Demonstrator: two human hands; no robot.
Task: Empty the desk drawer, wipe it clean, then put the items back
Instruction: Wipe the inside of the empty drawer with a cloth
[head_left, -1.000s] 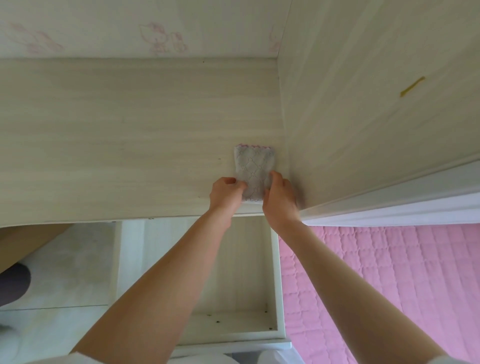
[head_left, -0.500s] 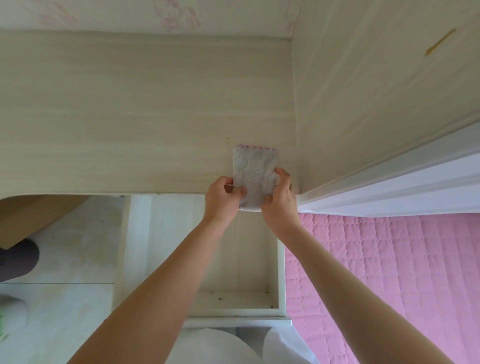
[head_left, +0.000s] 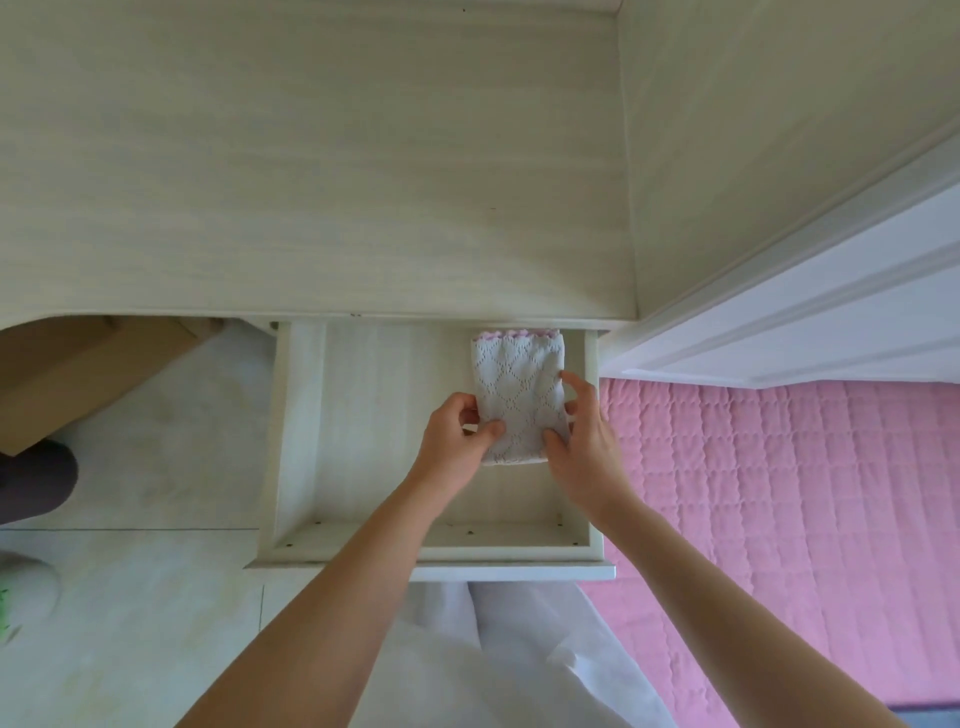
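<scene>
Bedroom: desk (head_left: 311, 156) beside quilted bed (head_left: 779, 493)

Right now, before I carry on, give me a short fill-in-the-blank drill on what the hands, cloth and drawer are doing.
1. The folded cloth is held by ____ hands, the left hand and the right hand.
2. The cloth is over the open ____, near its right wall.
3. The scalloped trim on the cloth's far edge is ____.
4. Apart from the cloth, the drawer shows ____ items.

Missing words: both; drawer; pink; no
</scene>
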